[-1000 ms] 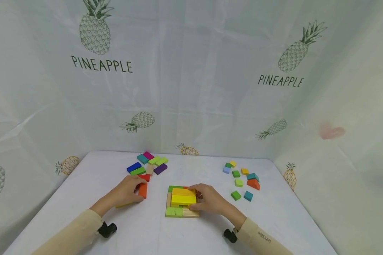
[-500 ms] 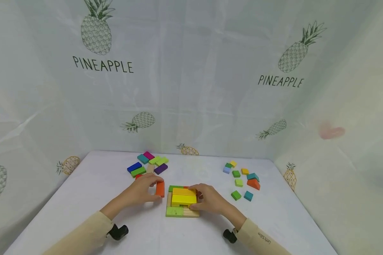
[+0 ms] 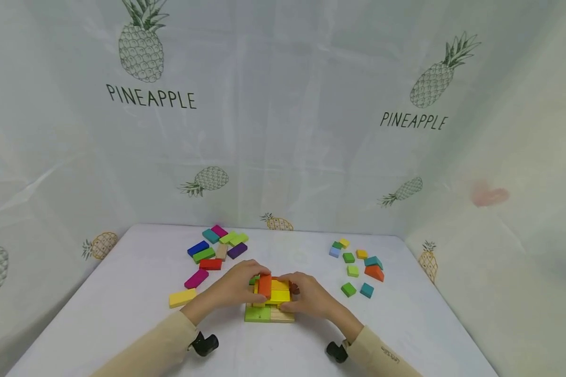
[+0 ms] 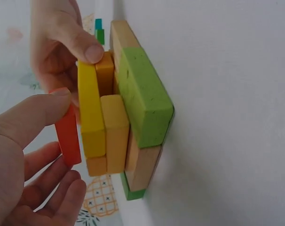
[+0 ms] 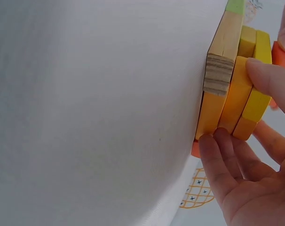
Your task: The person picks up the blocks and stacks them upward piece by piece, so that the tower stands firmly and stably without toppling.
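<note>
My left hand (image 3: 231, 287) pinches an orange-red wooden block (image 3: 265, 287) between thumb and fingertips, over the left part of a low stack of blocks. In the left wrist view a narrow gap shows between that block and the top yellow block (image 4: 91, 110). My right hand (image 3: 311, 296) holds the stack's right side, its thumb at the near side and its fingers at the far side. Beneath the yellow layer, orange blocks (image 5: 235, 96) stand on a base of light green (image 4: 145, 96) and plain wood blocks (image 5: 225, 35). My left hand covers part of the stack's left side.
To the left lie a yellow block (image 3: 183, 298), a magenta block (image 3: 196, 278) and a red block (image 3: 210, 264). Several more blocks, one purple (image 3: 238, 251), are behind them. Small green and teal cubes (image 3: 367, 290) and an orange triangular block (image 3: 374, 272) lie at right.
My left hand has carried the orange-red block rightward from the left-hand blocks to above the stack. The yellow, magenta and red blocks now show fully. My right hand has stayed at the stack.
</note>
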